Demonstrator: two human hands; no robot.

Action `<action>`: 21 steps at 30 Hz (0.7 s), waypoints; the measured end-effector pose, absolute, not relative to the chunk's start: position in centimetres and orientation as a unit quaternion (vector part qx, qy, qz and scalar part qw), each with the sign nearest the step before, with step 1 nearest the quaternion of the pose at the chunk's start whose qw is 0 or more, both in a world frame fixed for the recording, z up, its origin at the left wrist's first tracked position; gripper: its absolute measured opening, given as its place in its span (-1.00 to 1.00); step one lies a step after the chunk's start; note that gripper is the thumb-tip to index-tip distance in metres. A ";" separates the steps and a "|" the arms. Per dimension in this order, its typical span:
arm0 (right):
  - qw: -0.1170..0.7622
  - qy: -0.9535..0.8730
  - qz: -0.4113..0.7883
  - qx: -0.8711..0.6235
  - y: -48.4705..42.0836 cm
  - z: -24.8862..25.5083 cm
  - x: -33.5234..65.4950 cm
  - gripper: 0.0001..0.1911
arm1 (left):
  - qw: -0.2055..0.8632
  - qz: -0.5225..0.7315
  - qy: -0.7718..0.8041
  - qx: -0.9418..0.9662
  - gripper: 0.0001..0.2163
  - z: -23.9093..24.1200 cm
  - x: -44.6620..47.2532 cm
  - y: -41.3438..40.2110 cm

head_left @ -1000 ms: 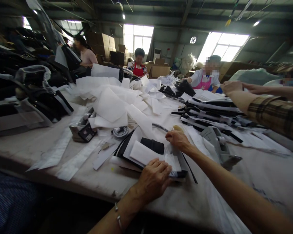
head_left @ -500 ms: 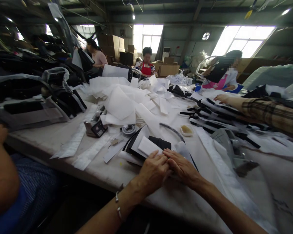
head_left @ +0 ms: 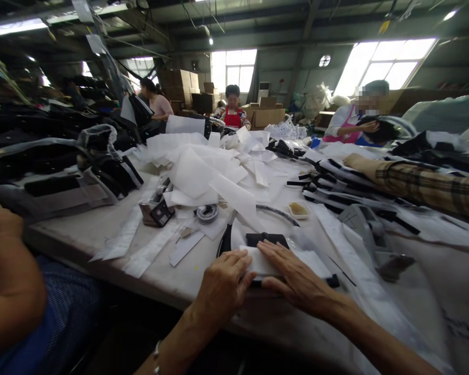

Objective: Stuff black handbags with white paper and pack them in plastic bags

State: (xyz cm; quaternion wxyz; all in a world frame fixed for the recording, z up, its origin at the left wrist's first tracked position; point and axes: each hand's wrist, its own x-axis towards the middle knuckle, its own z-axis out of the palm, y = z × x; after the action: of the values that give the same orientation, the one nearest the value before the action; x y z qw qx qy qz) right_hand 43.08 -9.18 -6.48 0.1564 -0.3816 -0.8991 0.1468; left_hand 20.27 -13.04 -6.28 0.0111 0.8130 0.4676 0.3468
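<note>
A black bag [head_left: 266,240] lies in front of me at the table's near edge, with white foam sheet [head_left: 262,264] over its near side. My left hand [head_left: 223,278] has its fingers curled over the left end of the foam, thumb by the lower edge. My right hand [head_left: 295,273] rests flat across the foam and the black panel, fingers stretched out. Behind the bag curves a dark handle [head_left: 277,209]. The bag's underside and part of the foam are hidden by my hands.
Loose white sheets [head_left: 195,169] are heaped beyond the bag. A tape roll [head_left: 206,213], a small box [head_left: 156,211] and a yellow-filled dish [head_left: 298,210] lie nearby. A grey tape dispenser [head_left: 365,229] stands right. A co-worker's plaid sleeve [head_left: 430,182] reaches over black pieces; another person's arm [head_left: 11,265] is left.
The bag has turned to lie more squarely before me. My hands have moved apart, the right now flat across the foam. At the back right, a person has turned and handles a dark item.
</note>
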 end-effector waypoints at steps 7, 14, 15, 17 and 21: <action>0.124 -0.914 0.130 -0.363 -10.6 -7.8 41.4 0.08 | 0.053 0.220 0.459 0.859 -0.81 -3.7 19.7 -7.5; 0.121 -0.917 0.119 -0.360 -10.4 -7.9 41.7 0.13 | 0.032 0.113 0.439 0.891 -0.75 -6.7 19.4 -2.4; 0.121 -0.919 0.116 -0.358 -10.4 -7.9 41.6 0.16 | 0.035 0.117 0.443 0.888 -0.73 -7.1 19.4 -2.2; 0.120 -0.920 0.108 -0.357 -10.4 -8.0 41.5 0.18 | 0.043 0.128 0.456 0.880 -0.67 -7.8 19.6 -2.0; 0.128 -0.918 0.097 -0.363 -10.4 -8.2 41.3 0.08 | 0.066 0.159 0.477 0.862 -0.64 -8.1 19.8 -1.4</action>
State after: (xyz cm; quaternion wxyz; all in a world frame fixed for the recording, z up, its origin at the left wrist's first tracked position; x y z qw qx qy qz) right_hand 41.32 -10.43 -8.24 0.1284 -0.3627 -0.9179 0.0967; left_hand 19.84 -1.45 -8.14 0.0656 0.8617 0.4775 0.1585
